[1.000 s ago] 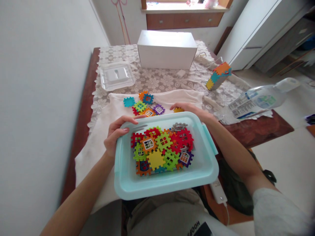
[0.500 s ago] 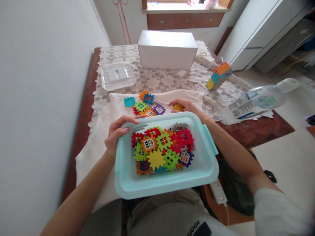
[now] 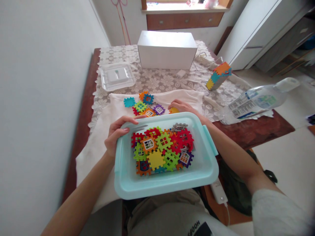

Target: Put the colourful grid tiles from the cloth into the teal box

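A light-blue plastic tub [image 3: 204, 167] is tilted towards me, with interlocking square building pieces [image 3: 164, 141] of many colours inside. My left hand [image 3: 116, 132] grips its far left corner, thumb over the rim. Beyond the far rim, my right hand [image 3: 182, 106] has its fingers curled over a yellow building piece [image 3: 174, 110]; the rim hides part of both. Left of that hand, a loose group of building pieces [image 3: 149, 112] lies on the white cloth, some with window inserts. A blue piece [image 3: 129, 102] is at the group's left edge.
A white box [image 3: 167, 57] stands at the back, with a clear plastic lid [image 3: 117, 76] to its left. Towards the right are an assembled block of pieces [image 3: 219, 76] and a large clear bottle [image 3: 258, 100]. The wall [image 3: 49, 82] runs close along the left.
My right hand has shifted slightly, and the yellow piece under its fingers has moved a little left and nearer the tub rim. The left hand and tub stay put.
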Demonstrator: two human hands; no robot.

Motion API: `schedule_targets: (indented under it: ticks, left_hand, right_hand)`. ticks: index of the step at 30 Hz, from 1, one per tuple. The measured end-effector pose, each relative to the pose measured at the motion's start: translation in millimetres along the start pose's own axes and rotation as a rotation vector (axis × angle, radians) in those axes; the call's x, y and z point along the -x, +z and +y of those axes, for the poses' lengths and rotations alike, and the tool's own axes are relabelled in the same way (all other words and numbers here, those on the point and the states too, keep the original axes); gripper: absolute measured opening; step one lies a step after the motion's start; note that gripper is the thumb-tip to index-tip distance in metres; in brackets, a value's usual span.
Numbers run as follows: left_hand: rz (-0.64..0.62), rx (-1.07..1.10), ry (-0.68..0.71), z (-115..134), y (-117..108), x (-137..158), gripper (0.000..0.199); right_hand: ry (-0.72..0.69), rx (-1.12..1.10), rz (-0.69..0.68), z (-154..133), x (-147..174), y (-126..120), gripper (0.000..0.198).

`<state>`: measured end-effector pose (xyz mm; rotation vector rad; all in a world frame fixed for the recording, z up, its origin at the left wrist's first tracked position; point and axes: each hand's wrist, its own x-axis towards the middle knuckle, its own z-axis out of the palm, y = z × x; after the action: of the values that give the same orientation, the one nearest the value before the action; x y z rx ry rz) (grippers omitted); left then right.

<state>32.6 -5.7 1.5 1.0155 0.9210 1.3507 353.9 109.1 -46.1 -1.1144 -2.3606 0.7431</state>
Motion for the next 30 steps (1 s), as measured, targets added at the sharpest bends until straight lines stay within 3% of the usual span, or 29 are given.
schedule_targets:
  ticks: [3,10,14,18,25,30]
  left_hand:
    - [0.011,0.004,-0.009,0.2,0.4,0.0,0.023]
    - [0.008,-0.007,-0.021,2.5,2.4,0.0,0.022]
    - [-0.003,0.001,-0.018,1.2,1.6,-0.5,0.022]
    - [0.008,-0.005,-0.019,1.5,1.9,-0.2,0.023]
    - [0.006,-0.004,-0.017,2.6,2.9,0.2,0.022]
    - [0.003,-0.004,-0.022,2.6,2.6,-0.3,0.023]
  right_hand:
    - [0.053,0.054,0.133,13.2,-2.9,3.2,0.041]
    - [-0.037,0.049,-0.042,18.6,-1.9,-0.6,0.04]
    - [-0.045,0.028,-0.016,16.4,-1.1,-3.0,0.045]
    - [0.039,0.02,0.046,15.6,2.3,-0.2,0.051]
    - [0.05,0.031,0.001,9.9,2.1,-2.1,0.019]
    - [0.004,0.026,-0.012,3.3,0.4,-4.1,0.017]
